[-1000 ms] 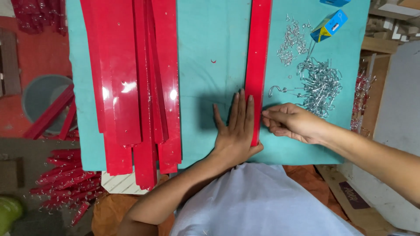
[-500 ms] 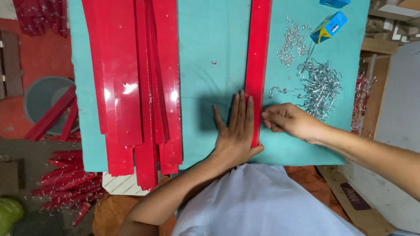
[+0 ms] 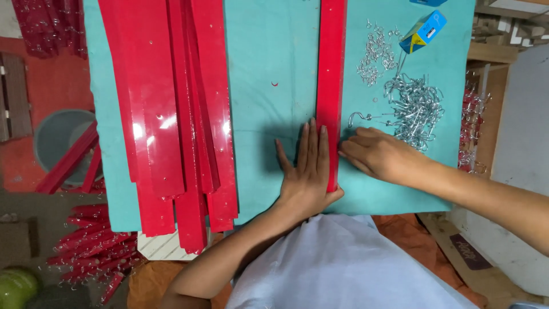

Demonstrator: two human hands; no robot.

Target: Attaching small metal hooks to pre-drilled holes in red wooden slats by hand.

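A long red strip [image 3: 331, 68] lies lengthwise on the teal table top [image 3: 269, 114]. My left hand [image 3: 306, 171] presses flat on its near end, fingers together and spread over the strip's left edge. My right hand [image 3: 380, 154] rests just right of the strip with its fingers curled at the strip's edge; whether something small is pinched in them is hidden. A pile of silver metal hooks [image 3: 414, 109] lies right behind that hand, with one loose hook [image 3: 360, 117] beside the fingers.
A stack of red strips [image 3: 171, 114] overhangs the table's near edge at left. Smaller silver hooks [image 3: 374, 54] and a blue and yellow box [image 3: 423, 31] sit at the far right. A grey bin [image 3: 60, 146] with red strips and finished red pieces [image 3: 91, 252] are on the floor.
My right hand has shifted slightly along the strip's right edge. The left hand and the strip have stayed put.
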